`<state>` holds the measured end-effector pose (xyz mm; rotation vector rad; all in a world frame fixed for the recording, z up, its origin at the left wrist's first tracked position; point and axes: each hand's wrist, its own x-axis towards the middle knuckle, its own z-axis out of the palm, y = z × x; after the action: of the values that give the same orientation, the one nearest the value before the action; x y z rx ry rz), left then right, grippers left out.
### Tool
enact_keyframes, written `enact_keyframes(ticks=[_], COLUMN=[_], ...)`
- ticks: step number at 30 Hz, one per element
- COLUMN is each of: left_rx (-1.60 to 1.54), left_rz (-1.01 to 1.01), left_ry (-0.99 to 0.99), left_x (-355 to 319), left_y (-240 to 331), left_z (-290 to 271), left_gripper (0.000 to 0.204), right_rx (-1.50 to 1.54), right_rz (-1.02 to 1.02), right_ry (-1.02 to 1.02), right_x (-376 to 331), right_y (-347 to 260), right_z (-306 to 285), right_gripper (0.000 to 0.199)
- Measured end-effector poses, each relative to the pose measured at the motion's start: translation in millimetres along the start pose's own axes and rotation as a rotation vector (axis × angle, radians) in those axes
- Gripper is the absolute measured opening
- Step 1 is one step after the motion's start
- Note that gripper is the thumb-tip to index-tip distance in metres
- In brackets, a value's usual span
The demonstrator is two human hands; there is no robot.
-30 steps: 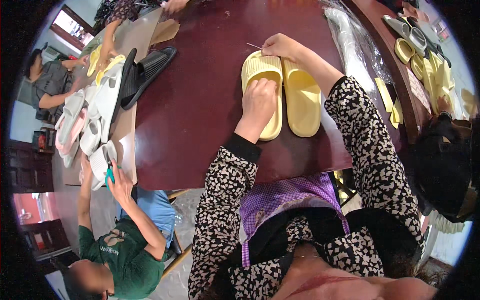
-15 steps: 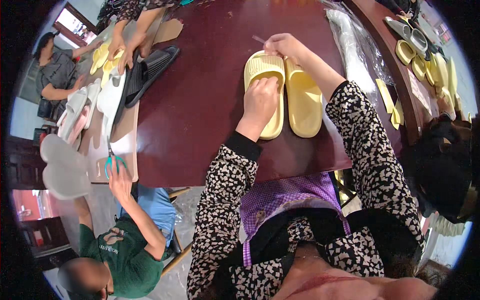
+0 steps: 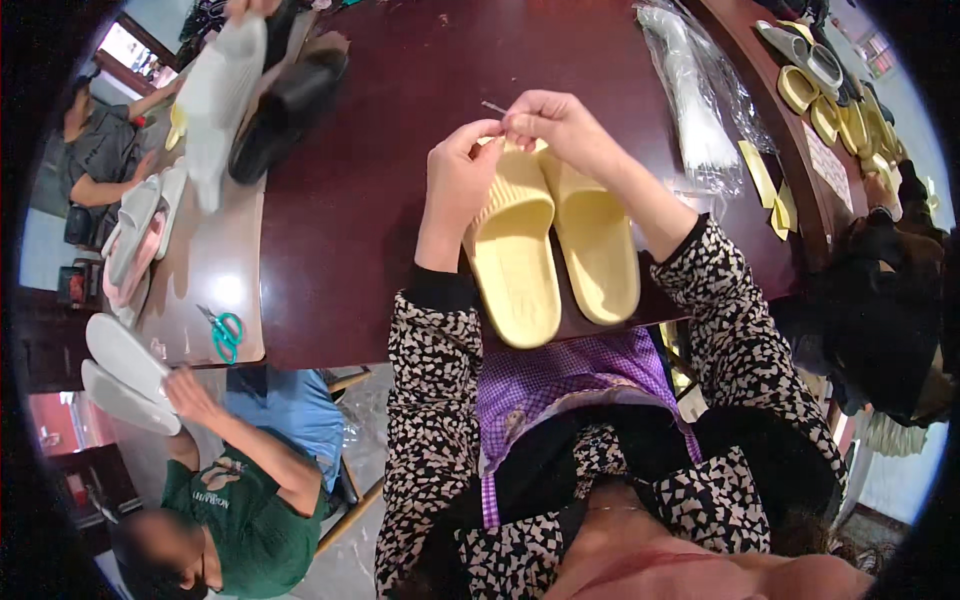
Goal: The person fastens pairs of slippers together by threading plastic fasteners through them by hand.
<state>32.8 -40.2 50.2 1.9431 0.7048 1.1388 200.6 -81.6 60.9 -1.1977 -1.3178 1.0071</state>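
Two yellow slide sandals (image 3: pixel 555 250) lie side by side on the dark red table (image 3: pixel 380 150) in front of me, heels at the near edge. My left hand (image 3: pixel 457 180) rests on the strap of the left sandal, fingers pinched at its far end. My right hand (image 3: pixel 555 125) pinches a thin plastic tie (image 3: pixel 494 107) at the same spot, just above the sandals' toes. The two hands touch each other there.
A bag of white plastic ties (image 3: pixel 695 100) lies to the right. More yellow and grey sandals (image 3: pixel 820 90) sit at far right. A black shoe (image 3: pixel 285 110) and green-handled scissors (image 3: pixel 225 332) are at left, where other people handle white sandals (image 3: pixel 120 370).
My left hand has lifted from the sandal's strap and joined my right hand at the toe end. A person at left has moved white sandals down off the table.
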Motion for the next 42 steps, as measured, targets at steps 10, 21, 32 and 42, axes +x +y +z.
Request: enact_keyframes(ticks=[10,21,32,42], left_rx=[-0.483,-0.522,-0.512,-0.552], left_rz=[-0.366,-0.453,-0.401,-0.413], left_ry=[-0.224,-0.073,-0.025,-0.004], left_x=[-0.9,-1.2,-3.1,-2.6], left_y=[-20.1,-15.1,-13.9,-11.7], left_z=[4.3,-1.4,0.8,3.2], left_gripper=[0.013,0.008,0.007,0.005], right_rx=[0.019,-0.039,-0.132,-0.184], right_rz=[0.003,0.064,0.073,0.069], right_ry=[0.070,0.213,0.237,0.246], right_x=[-10.3,-42.3,-46.3,-45.7], right_y=[3.9,-4.0,4.4,6.1], right_z=[8.0,9.3,24.9,24.8], right_gripper=[0.011,0.013,0.011,0.011])
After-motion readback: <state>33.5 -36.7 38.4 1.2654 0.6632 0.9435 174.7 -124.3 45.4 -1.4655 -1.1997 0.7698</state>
